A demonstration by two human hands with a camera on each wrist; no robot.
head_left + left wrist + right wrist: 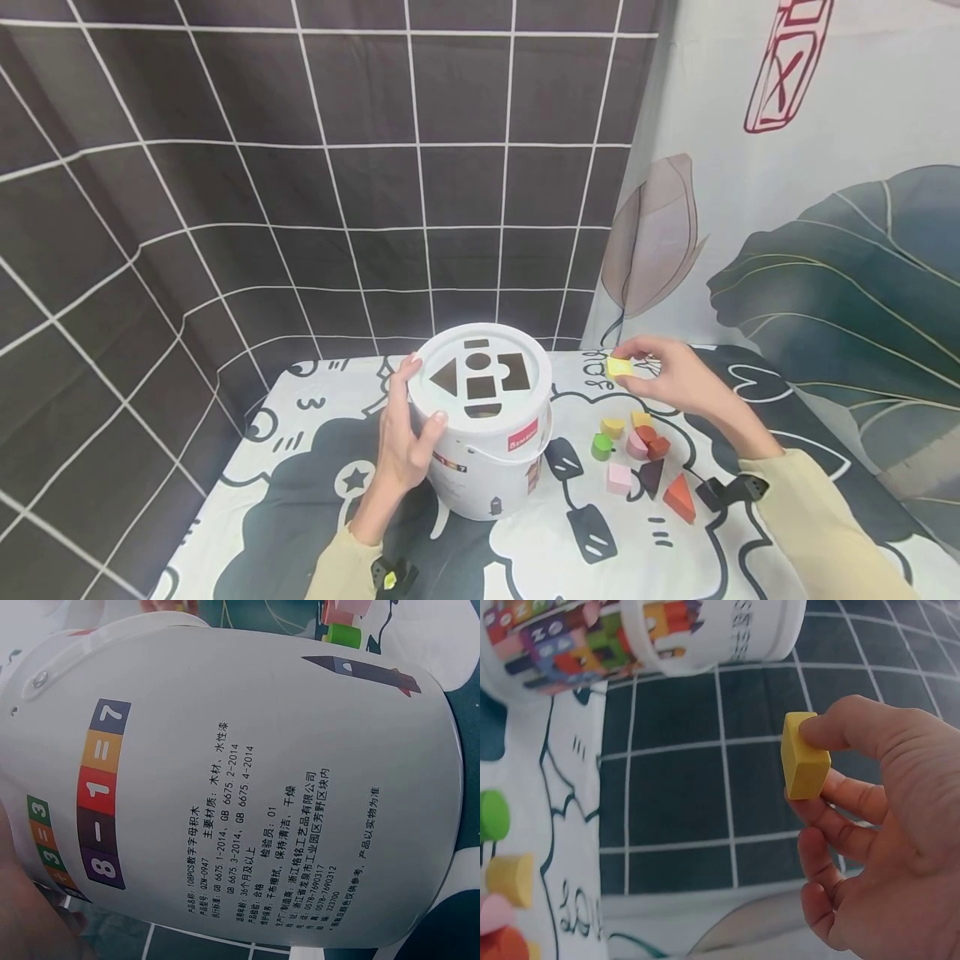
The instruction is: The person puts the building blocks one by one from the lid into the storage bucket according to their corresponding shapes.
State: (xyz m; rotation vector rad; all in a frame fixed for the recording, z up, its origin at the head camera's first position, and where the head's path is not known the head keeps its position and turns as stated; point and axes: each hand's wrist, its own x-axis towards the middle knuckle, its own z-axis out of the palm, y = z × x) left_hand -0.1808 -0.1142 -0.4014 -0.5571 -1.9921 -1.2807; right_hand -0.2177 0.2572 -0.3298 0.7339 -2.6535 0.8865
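Note:
My right hand [667,375] pinches a small yellow block [618,367] between thumb and fingertips, above the far right part of the table. In the right wrist view the yellow block [807,757] is a rectangular piece with bevelled edges. A white bucket [467,479] stands left of it, its white lid [536,379] cut with shaped holes: a triangle, a circle, a square and others. My left hand [405,442] holds the bucket at its left side, thumb and fingers at the lid's rim. Printed text and number tiles cover the bucket wall [255,697] in the left wrist view.
Right of the bucket lie several loose blocks, among them a green block [602,447], a pink block [619,478], an orange-red triangle [679,498] and a dark triangle [651,477]. A patterned cloth [300,467] covers the table. A dark gridded curtain [360,192] hangs behind.

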